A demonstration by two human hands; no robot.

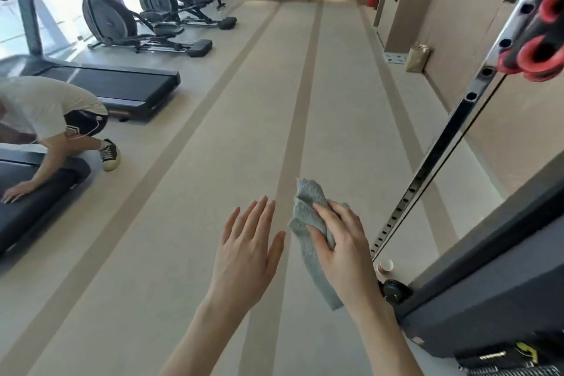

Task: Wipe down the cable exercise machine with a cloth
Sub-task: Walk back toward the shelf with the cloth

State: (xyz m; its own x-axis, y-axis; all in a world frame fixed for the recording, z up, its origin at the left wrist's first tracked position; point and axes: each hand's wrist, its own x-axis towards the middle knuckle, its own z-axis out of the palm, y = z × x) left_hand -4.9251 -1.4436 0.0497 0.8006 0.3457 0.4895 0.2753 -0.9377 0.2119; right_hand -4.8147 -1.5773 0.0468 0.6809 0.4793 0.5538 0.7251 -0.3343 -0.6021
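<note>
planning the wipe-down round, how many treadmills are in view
2. One treadmill stands at upper left, near the ellipticals; the other treadmill is at lower left, with a crouching person leaning on it. More may lie beyond the left edge.

The right hand point(343, 241) covers the middle of the cloth point(306, 207). The machine point(494, 299) runs off the right edge, as do its blurred red grips point(541, 55) (their shape is unclear). The left edge cuts off the crouching person point(45, 110). Markings on the cup point(386, 265) are too small to read.
</note>
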